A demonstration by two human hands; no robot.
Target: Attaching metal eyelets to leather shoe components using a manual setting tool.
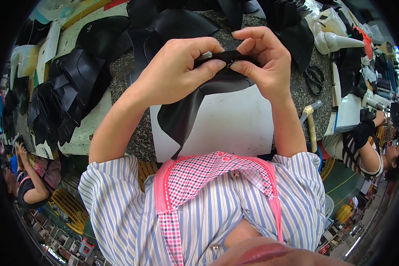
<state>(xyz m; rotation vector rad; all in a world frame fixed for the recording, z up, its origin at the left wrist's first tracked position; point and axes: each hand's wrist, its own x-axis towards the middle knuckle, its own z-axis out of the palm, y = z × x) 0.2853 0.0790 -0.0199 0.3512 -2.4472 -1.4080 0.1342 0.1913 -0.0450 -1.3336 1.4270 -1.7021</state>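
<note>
Both hands hold up a black leather piece (181, 113), bent and folded, with one long flap hanging down toward me on the left. My left hand (175, 68) is closed on its upper edge, the thumb pressing near a small hole or fitting. A thin tool with a pale metallic end (204, 56) sticks out between that hand's thumb and index finger; the rest of it is hidden. My right hand (268, 62) pinches the same edge with its thumb, close to the left thumb tip. Beneath the leather lies a white board (235, 124) on the speckled tabletop (135, 133).
Stacked black leather pieces (68, 88) cover the left side, and more (173, 24) lie at the back. On the right are black scissors (314, 80), a yellow-handled tool (311, 133) and a white nozzle bottle (337, 43). Other people sit at far left (33, 186) and far right (363, 150).
</note>
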